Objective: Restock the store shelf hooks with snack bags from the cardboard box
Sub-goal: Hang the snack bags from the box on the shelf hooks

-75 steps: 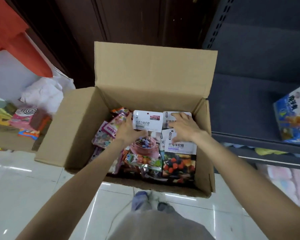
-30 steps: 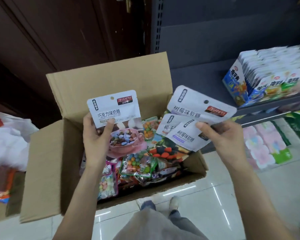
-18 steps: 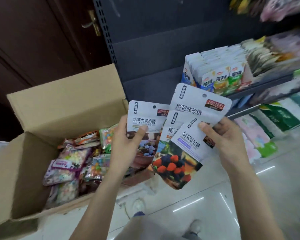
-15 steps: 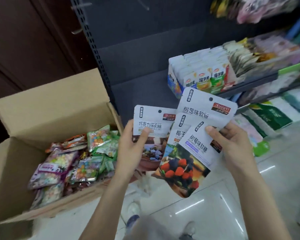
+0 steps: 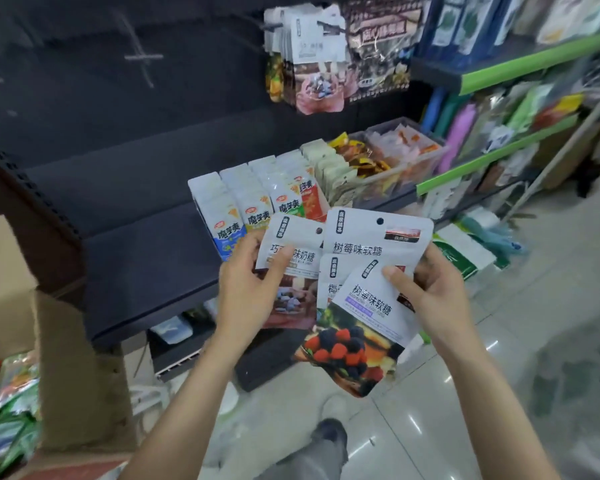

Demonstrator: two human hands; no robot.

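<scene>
My left hand [image 5: 248,292] grips one white-topped snack bag [image 5: 297,251] showing chocolate candies. My right hand [image 5: 437,289] holds a fan of three snack bags [image 5: 364,317], thumb on the front one, which shows red and dark berries. Both sets are held up in front of the dark shelf. The cardboard box [image 5: 70,375] stands at the lower left, with colourful snack bags [image 5: 11,403] still inside it. Above, similar bags [image 5: 312,60] hang from shelf hooks at the top middle.
White and blue packets [image 5: 250,199] stand in a row on the dark shelf [image 5: 146,258] just behind my hands. A clear bin of snacks [image 5: 395,157] sits further right. Green-edged shelves [image 5: 520,64] fill the right side. Glossy floor tiles [image 5: 465,393] lie below.
Both hands lifted bags out of the box. My view has swung right and up from the box to the shelf, bringing the hanging bags into sight; the box slid to the left edge.
</scene>
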